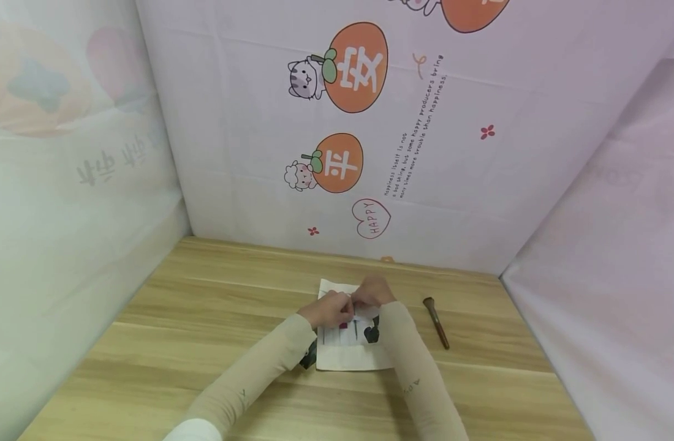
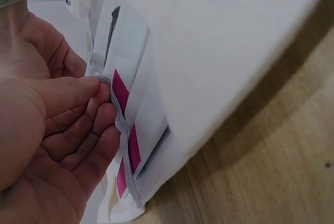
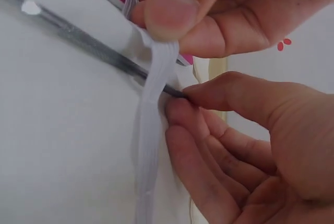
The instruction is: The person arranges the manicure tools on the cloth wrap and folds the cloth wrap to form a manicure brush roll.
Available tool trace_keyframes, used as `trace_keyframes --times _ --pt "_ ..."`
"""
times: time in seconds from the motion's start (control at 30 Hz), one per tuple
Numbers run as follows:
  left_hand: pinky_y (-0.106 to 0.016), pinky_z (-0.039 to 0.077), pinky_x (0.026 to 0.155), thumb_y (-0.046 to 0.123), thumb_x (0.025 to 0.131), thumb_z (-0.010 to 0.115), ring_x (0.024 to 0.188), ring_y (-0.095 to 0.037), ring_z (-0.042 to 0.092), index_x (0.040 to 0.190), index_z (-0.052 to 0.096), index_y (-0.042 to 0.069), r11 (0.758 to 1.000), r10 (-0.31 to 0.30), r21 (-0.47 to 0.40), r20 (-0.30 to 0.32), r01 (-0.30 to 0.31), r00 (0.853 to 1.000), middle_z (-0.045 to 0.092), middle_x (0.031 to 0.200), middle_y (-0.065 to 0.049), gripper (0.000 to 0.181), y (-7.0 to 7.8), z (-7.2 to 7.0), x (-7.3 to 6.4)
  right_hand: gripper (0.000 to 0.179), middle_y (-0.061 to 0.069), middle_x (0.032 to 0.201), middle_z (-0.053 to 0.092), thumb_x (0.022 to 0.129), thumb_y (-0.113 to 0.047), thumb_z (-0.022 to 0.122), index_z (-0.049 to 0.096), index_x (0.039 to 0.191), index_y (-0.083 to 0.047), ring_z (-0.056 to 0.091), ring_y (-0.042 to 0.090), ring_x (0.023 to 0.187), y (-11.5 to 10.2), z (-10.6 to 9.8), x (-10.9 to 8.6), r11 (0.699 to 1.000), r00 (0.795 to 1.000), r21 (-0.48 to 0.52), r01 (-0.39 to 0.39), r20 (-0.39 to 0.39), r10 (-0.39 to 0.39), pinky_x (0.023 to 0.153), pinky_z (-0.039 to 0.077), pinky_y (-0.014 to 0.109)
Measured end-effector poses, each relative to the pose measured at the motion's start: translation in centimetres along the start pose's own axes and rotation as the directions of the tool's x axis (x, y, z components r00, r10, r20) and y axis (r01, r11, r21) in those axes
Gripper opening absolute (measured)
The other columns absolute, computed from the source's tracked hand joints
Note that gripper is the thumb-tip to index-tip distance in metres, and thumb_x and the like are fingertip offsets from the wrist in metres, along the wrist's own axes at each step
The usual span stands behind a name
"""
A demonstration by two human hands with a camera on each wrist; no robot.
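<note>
A white cloth case (image 1: 350, 360) lies opened out on the wooden table, with a white elastic band (image 3: 148, 114) across it. My left hand (image 1: 333, 308) pinches the band between thumb and fingers and lifts it a little. A slim grey metal tool (image 3: 94, 49) passes beneath the band in the right wrist view. Its end is pinched between the thumb and forefinger of my right hand (image 3: 245, 140). Magenta strips (image 2: 134, 145) show beside the band in the left wrist view. In the head view both hands cover the upper part of the case.
A brown-handled brush (image 1: 437, 324) lies on the table (image 1: 232, 294) to the right of the case. Some dark item (image 1: 309, 356), partly hidden by my left forearm, sits at the case's left edge. White printed cloth (image 1: 249, 122) hangs behind and at both sides.
</note>
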State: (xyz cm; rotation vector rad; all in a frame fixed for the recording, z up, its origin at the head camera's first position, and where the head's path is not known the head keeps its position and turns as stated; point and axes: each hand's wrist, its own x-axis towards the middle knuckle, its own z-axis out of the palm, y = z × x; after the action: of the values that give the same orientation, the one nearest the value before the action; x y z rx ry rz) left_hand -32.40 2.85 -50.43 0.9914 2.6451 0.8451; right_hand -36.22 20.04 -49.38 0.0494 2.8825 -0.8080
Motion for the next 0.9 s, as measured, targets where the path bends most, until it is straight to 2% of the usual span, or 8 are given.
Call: trace_keyframes --times 0.07,0.13,0.2,0.3,0.43,0.5,0.73,0.9 --pt "-0.02 0.051 0.072 0.009 0.1 0.068 0.071 -0.004 0.059 0.092 0.075 0.01 1.0 0.008 -0.003 -0.005 -0.008 1.0 0.072 0.082 0.003 0.011 0.0 0.0 0.0 0.025 -0.003 0.06 0.062 0.079 -0.021 0.084 0.07 0.063 -0.009 0.053 0.013 0.059 0.4 -0.2 0.0 0.999 1.0 0.043 0.012 0.012 -0.013 0.055 0.043 0.025" --pt "-0.02 0.049 0.071 0.008 0.1 0.067 0.07 -0.005 0.058 0.09 0.074 0.011 1.0 0.014 -0.01 -0.008 -0.014 1.0 0.071 0.081 0.004 0.012 0.0 0.0 -0.1 0.013 0.0 0.069 0.073 0.082 -0.019 0.082 0.078 0.076 -0.008 0.063 0.012 0.065 0.9 -0.5 -0.1 0.992 0.999 0.119 0.03 0.039 -0.035 0.061 0.051 0.025" --pt "-0.02 0.048 0.071 0.008 0.101 0.067 0.068 -0.005 0.057 0.089 0.074 0.011 1.0 0.015 -0.017 -0.008 -0.016 1.0 0.07 0.08 0.004 0.014 0.1 -0.1 -0.2 0.014 0.003 0.082 0.078 0.086 -0.02 0.081 0.08 0.089 -0.007 0.071 0.013 0.076 1.2 -0.9 -0.3 0.981 0.996 0.191 0.035 0.078 -0.051 0.071 0.058 0.028" --pt "-0.02 0.048 0.072 0.007 0.101 0.066 0.068 -0.005 0.057 0.09 0.074 0.009 0.999 0.009 -0.031 -0.004 -0.009 1.0 0.071 0.08 0.003 0.014 0.2 -0.2 -0.3 0.016 0.006 0.094 0.081 0.09 -0.019 0.08 0.079 0.098 -0.006 0.075 0.016 0.086 1.6 -1.5 -0.9 0.957 0.991 0.29 0.018 0.121 -0.055 0.082 0.061 0.032" --pt "-0.021 0.05 0.073 0.007 0.102 0.066 0.068 -0.005 0.059 0.093 0.075 0.007 0.999 -0.007 -0.042 0.01 0.008 1.0 0.075 0.081 -0.002 0.013 0.4 -0.3 -0.4 0.014 0.003 0.098 0.081 0.092 -0.021 0.08 0.079 0.098 -0.009 0.073 0.014 0.089 2.0 -1.9 -1.6 0.952 0.989 0.307 0.016 0.136 -0.061 0.085 0.058 0.03" --pt "-0.02 0.05 0.072 0.007 0.102 0.066 0.067 -0.005 0.059 0.094 0.075 0.006 0.999 -0.015 -0.047 0.013 0.015 1.0 0.076 0.081 -0.004 0.012 0.5 -0.4 -0.5 0.012 0.004 0.099 0.081 0.094 -0.019 0.079 0.08 0.099 -0.008 0.075 0.014 0.088 2.2 -1.8 -1.8 0.947 0.987 0.32 0.024 0.144 -0.074 0.084 0.06 0.03" --pt "-0.02 0.049 0.07 0.007 0.102 0.065 0.065 -0.004 0.057 0.095 0.076 0.006 0.999 -0.027 -0.042 0.009 0.027 1.0 0.074 0.08 -0.002 0.013 0.5 -0.2 -0.5 0.014 0.012 0.095 0.081 0.094 -0.011 0.076 0.08 0.103 0.0 0.078 0.018 0.082 2.4 -1.4 -2.6 0.912 0.976 0.41 0.006 0.197 -0.096 0.079 0.065 0.032" --pt "-0.021 0.05 0.072 0.007 0.101 0.065 0.067 -0.005 0.058 0.093 0.075 0.007 0.999 -0.023 -0.046 0.001 0.023 1.0 0.074 0.08 -0.001 0.013 0.5 0.0 -0.4 0.012 0.012 0.09 0.081 0.092 -0.007 0.075 0.081 0.099 0.0 0.077 0.016 0.08 2.5 -1.2 -2.7 0.916 0.973 0.4 0.022 0.202 -0.112 0.077 0.064 0.029"
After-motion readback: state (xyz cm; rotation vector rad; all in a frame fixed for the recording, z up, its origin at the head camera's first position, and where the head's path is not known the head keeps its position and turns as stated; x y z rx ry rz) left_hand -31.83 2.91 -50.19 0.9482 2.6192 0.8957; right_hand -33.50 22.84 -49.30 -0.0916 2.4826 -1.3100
